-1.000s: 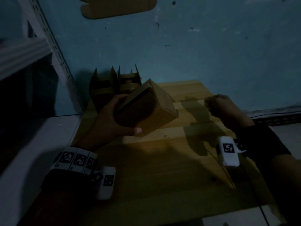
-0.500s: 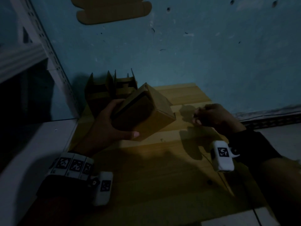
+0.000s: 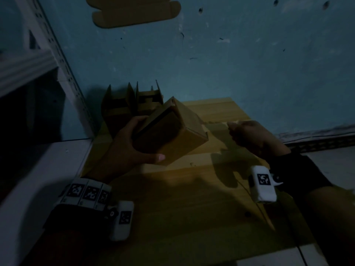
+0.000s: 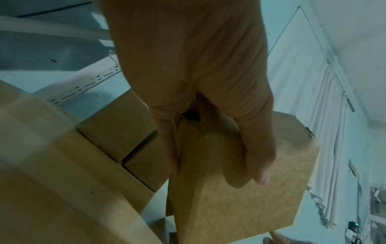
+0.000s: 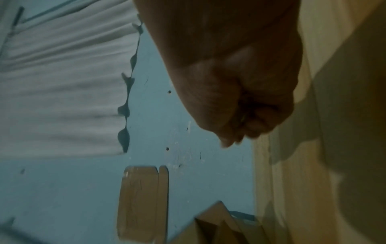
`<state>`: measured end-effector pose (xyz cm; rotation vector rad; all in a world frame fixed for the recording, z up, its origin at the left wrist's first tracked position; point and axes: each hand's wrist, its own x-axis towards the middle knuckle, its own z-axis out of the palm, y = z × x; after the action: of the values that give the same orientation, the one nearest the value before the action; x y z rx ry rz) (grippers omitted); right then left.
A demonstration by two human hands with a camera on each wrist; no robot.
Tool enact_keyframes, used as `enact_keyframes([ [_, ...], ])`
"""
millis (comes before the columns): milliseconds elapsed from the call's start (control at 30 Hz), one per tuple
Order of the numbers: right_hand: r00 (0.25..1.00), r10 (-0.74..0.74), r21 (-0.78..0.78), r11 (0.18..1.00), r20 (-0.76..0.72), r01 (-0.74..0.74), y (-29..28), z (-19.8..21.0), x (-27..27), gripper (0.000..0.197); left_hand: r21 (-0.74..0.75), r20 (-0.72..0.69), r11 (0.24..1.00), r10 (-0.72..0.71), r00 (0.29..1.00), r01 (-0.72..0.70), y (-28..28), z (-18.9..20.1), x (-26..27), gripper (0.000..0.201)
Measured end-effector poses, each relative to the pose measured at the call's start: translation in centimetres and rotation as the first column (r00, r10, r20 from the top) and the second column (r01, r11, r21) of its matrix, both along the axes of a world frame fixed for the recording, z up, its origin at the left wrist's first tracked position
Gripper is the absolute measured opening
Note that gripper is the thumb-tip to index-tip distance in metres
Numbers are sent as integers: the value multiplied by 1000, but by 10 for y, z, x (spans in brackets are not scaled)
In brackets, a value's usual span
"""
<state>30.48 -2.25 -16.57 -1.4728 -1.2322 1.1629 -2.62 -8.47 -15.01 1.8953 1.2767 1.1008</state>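
Gripping the brown rectangular cardboard box (image 3: 178,131), tilted above the yellow wooden table (image 3: 192,208) at frame centre, with the left hand (image 3: 132,146); clenching the empty right hand (image 3: 253,137) at centre right, near the box.

Head view looks down on the table (image 3: 192,208) from its near edge; left wrist view, close over the far-left corner, shares the cardboard box (image 3: 184,135) with it. Right wrist view, rolled sideways, faces the wall (image 5: 188,181) behind.
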Motion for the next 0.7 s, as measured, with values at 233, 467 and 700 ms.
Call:
enact_keyframes([
  [233, 998, 20, 85, 996, 52, -24, -6, -6, -7, 27, 4, -9, 1000, 3, 1000, -3, 1, 0, 2, 92],
  [467, 999, -45, 34, 998, -23, 46, 0, -6, -6, 38, -21, 25, 1000, 0, 1000, 1, 0, 1, 3, 91],
  [700, 995, -99, -3, 995, -22, 99, -2, 5, -9, 62, -21, 22, 1000, -6, 1000, 6, 2, -2, 1, 95],
])
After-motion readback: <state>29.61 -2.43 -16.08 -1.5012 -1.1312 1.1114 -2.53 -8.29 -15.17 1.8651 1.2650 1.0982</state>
